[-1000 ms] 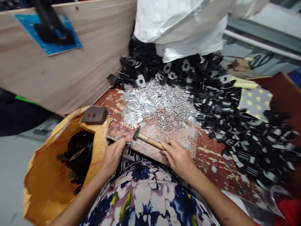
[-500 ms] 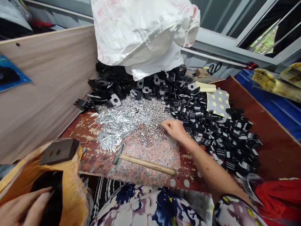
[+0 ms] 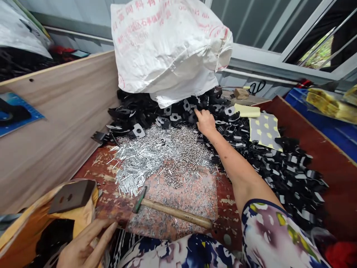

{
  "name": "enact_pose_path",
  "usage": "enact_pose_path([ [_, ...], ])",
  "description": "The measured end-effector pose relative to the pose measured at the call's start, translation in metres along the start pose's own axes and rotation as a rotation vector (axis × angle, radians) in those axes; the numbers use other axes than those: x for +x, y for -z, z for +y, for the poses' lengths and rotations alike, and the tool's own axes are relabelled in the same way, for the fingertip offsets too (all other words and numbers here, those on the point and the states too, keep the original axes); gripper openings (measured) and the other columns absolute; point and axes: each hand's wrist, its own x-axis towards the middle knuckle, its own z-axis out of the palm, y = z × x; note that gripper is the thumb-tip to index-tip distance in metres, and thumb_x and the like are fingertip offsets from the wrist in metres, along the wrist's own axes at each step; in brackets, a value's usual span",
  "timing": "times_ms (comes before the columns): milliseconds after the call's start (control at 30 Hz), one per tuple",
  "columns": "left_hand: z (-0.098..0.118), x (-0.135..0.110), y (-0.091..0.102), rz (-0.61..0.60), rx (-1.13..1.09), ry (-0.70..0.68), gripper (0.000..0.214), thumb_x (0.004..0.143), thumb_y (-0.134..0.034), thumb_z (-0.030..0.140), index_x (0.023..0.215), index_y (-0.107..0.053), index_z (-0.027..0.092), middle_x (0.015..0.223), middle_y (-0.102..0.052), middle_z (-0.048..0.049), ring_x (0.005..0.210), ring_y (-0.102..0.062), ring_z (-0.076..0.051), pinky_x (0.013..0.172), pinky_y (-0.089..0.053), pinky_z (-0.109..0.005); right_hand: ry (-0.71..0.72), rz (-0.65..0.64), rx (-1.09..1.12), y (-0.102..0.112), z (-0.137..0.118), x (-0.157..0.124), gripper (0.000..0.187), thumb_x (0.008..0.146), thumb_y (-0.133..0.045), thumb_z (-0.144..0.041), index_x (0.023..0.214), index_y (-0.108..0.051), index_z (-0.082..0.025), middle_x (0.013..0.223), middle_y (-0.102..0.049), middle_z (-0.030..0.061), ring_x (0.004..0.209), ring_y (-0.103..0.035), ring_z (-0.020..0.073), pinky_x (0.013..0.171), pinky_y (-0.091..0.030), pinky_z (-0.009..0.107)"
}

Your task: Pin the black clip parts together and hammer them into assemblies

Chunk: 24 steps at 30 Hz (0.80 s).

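right hand (image 3: 206, 123) jumped from silver pins (image 3: 139, 152) to black parts (image 3: 192, 118), can't tell its grip | left hand (image 3: 83, 245) by table (image 3: 111, 201) edge, can't tell either | hammer (image 3: 175, 212) just lying there

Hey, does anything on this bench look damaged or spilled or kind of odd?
Yes, mildly. The red-painted wooden tabletop looks worn, with pale patches left of the loose silver metal pins. Those pins and the black-and-grey clip-like parts lie in uncontained heaps, so they could look spilled, though that may be deliberate.
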Motion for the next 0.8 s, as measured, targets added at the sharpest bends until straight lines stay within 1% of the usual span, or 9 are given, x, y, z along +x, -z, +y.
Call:
enact_pose_path([
  [100, 0.039, 0.01, -0.01, -0.164, -0.24, 0.136, 0.037, 0.074, -0.075, 0.067, 0.087, -0.082, 0.033, 0.096, -0.082, -0.0046, 0.098, -0.076, -0.036, 0.089, -0.063, -0.044, -0.108, 0.118, 0.189, 0.01, -0.013, -0.029, 0.074, 0.094, -0.049, -0.014, 0.162, -0.021, -0.014, 0.135, -0.052, 0.0203, 0.125, -0.05, 0.0339, 0.103, -0.047, 0.05],
  [200, 0.076, 0.024, -0.032, -0.197, -0.599, 0.258, 0.045, 0.074, -0.081, 0.056, 0.112, -0.076, 0.032, 0.105, -0.08, -0.0071, 0.099, -0.073, -0.033, 0.083, -0.064, -0.041, -0.253, 0.057, 0.755, 0.016, -0.05, -0.088, 0.083, 0.097, -0.044, -0.022, 0.164, 0.005, -0.02, 0.125, -0.06, 0.0155, 0.104, -0.063, 0.0264, 0.088, -0.058, 0.046],
  [300, 0.108, 0.039, -0.061, -0.303, -0.93, 0.261, 0.068, 0.075, -0.084, 0.049, 0.137, -0.062, 0.034, 0.126, -0.072, -0.0099, 0.104, -0.069, -0.03, 0.084, -0.063, -0.04, -0.232, -0.214, 1.41, 0.01, -0.105, -0.161, 0.079, 0.092, -0.059, -0.033, 0.159, -0.018, -0.025, 0.117, -0.065, 0.0128, 0.098, -0.067, 0.0259, 0.083, -0.061, 0.045],
  [367, 0.122, 0.046, -0.079, -0.383, -1.058, 0.242, 0.07, 0.076, -0.085, 0.046, 0.14, -0.059, 0.036, 0.133, -0.067, -0.0097, 0.106, -0.068, -0.028, 0.088, -0.061, -0.039, -0.202, -0.291, 1.571, 0.001, -0.139, -0.203, 0.06, 0.088, -0.062, -0.042, 0.142, -0.039, -0.032, 0.113, -0.067, 0.0064, 0.098, -0.068, 0.025, 0.08, -0.061, 0.042],
  [467, 0.129, 0.049, -0.097, -0.41, -1.052, 0.204, 0.054, 0.073, -0.088, 0.041, 0.122, -0.068, 0.031, 0.115, -0.071, -0.0058, 0.095, -0.068, -0.022, 0.081, -0.059, -0.031, -0.21, -0.247, 1.543, -0.007, -0.166, -0.247, 0.046, 0.086, -0.062, -0.055, 0.127, -0.048, -0.039, 0.112, -0.068, -0.0002, 0.096, -0.068, 0.024, 0.076, -0.061, 0.041],
  [567, 0.124, 0.045, -0.099, -0.385, -0.889, 0.148, 0.034, 0.073, -0.086, 0.043, 0.095, -0.07, 0.023, 0.085, -0.068, -0.0011, 0.07, -0.063, -0.016, 0.062, -0.052, -0.025, -0.188, -0.157, 1.344, 0.001, -0.159, -0.267, 0.05, 0.075, -0.077, -0.054, 0.118, -0.059, -0.038, 0.117, -0.065, -0.0002, 0.107, -0.064, 0.0259, 0.089, -0.058, 0.044],
  [667, 0.117, 0.043, -0.086, -0.307, -0.547, -0.054, 0.025, 0.081, -0.075, 0.047, 0.086, -0.068, 0.023, 0.077, -0.065, -0.0008, 0.063, -0.06, -0.019, 0.057, -0.048, -0.028, -0.097, -0.084, 0.958, 0.02, -0.115, -0.271, 0.037, 0.08, -0.077, -0.039, 0.116, -0.069, -0.035, 0.116, -0.067, 0.0015, 0.11, -0.063, 0.0251, 0.1, -0.052, 0.045],
  [767, 0.111, 0.044, -0.068, -0.125, -0.073, -0.319, 0.022, 0.088, -0.064, 0.047, 0.086, -0.069, 0.025, 0.085, -0.069, -0.0044, 0.081, -0.067, -0.026, 0.071, -0.05, -0.034, -0.136, -0.018, 0.681, 0.035, -0.047, -0.265, 0.032, 0.096, -0.053, -0.02, 0.123, -0.069, -0.027, 0.115, -0.07, 0.0084, 0.112, -0.058, 0.0274, 0.104, -0.045, 0.051],
  [800, 0.109, 0.045, -0.064, -0.078, 0.064, -0.362, 0.024, 0.089, -0.061, 0.048, 0.089, -0.07, 0.025, 0.088, -0.069, -0.0054, 0.084, -0.067, -0.028, 0.073, -0.049, -0.035, -0.132, -0.023, 0.362, 0.037, -0.024, -0.262, 0.037, 0.099, -0.045, -0.016, 0.127, -0.068, -0.023, 0.12, -0.069, 0.0116, 0.115, -0.055, 0.0283, 0.102, -0.046, 0.049],
])
